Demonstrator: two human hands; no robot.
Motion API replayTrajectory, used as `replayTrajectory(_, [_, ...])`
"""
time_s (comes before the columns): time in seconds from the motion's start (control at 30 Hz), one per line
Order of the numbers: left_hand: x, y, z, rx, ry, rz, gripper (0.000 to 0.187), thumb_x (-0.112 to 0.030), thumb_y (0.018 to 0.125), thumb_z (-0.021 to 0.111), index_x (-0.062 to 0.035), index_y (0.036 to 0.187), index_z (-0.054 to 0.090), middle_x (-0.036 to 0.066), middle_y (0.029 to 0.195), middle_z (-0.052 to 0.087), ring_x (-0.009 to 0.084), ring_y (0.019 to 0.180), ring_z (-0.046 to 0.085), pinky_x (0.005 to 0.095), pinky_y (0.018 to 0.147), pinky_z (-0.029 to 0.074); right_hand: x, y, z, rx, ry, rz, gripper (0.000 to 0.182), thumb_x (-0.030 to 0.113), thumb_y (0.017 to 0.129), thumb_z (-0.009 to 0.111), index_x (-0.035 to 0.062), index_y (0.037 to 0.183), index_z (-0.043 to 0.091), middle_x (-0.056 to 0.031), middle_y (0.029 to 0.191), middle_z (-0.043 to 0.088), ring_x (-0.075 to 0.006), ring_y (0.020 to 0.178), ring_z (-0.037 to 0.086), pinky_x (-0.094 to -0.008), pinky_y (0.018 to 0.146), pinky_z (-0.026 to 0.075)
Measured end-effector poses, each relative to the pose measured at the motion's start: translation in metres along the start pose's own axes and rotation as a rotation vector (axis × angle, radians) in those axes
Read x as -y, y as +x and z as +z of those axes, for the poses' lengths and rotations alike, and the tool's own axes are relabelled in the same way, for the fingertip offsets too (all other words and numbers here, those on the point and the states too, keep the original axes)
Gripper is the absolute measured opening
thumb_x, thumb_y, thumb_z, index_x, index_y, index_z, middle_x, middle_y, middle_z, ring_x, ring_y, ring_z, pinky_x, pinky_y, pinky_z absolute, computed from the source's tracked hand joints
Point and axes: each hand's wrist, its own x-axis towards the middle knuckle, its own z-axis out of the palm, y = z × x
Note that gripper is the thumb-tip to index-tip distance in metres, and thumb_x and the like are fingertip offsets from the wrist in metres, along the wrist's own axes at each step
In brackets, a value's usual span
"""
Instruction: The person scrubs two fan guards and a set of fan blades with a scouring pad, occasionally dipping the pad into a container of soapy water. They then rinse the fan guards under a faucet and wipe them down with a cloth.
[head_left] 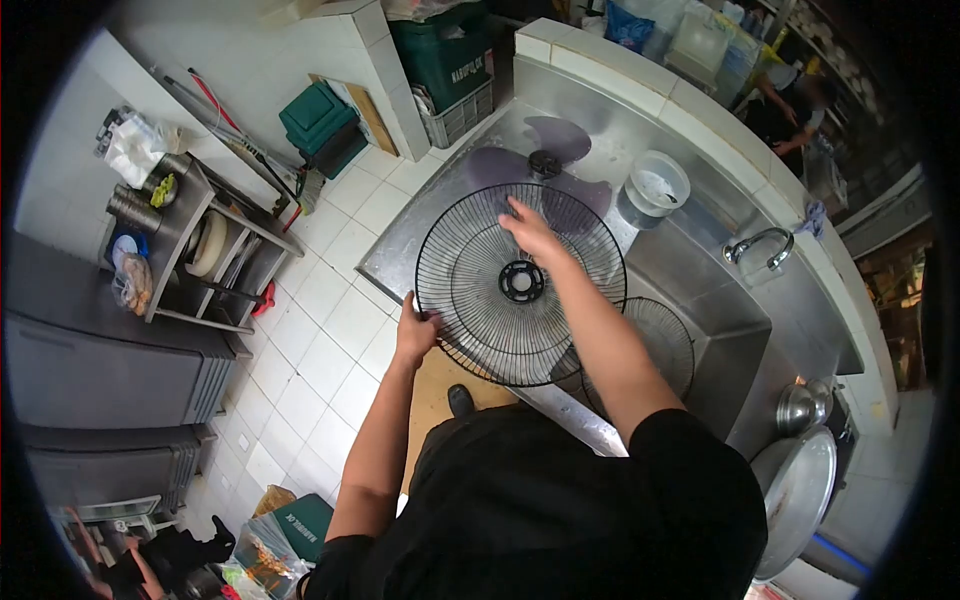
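Note:
A round black wire fan grille (470,345) is held over the front of the steel sink counter. My left hand (415,332) is closed on its left rim, thumb on top. My right hand (530,234) is on the grille's upper part, fingers bent against the wires. A small dark patch shows by those fingertips; I cannot make out what it is. Behind the grille, a purple fan blade (562,140) lies on the wet counter, partly covered. A second wire grille (665,340) rests in the sink basin, partly behind my right forearm.
A clear plastic tub (655,185) stands on the counter near the faucet (760,245). Metal bowls (800,408) and a large basin (800,490) are at the right. A shelf rack (215,250) and green bins (318,115) stand left. Other people are at top right and bottom left.

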Motion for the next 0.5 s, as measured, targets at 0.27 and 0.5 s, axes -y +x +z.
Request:
replayTrajectory(0.27, [0.001, -0.007, 0.008, 0.16, -0.216, -0.056, 0.086, 0.023, 0.082, 0.044, -0.0158, 0.158, 0.029, 0.019, 0.119, 0.061, 0.0297, 0.086, 0.07, 0.041, 0.065, 0.065, -0.048, 0.009, 0.121, 0.215, -0.494, -0.286, 0.07, 0.019, 0.093, 0.067, 0.0012, 0.155, 0.04, -0.0341, 0.136, 0.057, -0.0468, 0.115, 0.065, -0.0442, 0.105, 0.048])
replayTrajectory(0.5, [0.001, -0.031, 0.018, 0.055, -0.203, 0.03, 0.084, 0.019, 0.086, 0.045, -0.0076, 0.162, 0.021, 0.017, 0.117, 0.061, 0.0275, 0.084, 0.071, 0.0391, 0.061, 0.064, -0.013, -0.061, 0.085, 0.538, -1.272, -0.367, 0.07, 0.01, 0.088, 0.069, 0.0214, 0.154, 0.049, -0.0217, 0.141, 0.048, -0.0384, 0.132, 0.045, -0.0458, 0.107, 0.045])
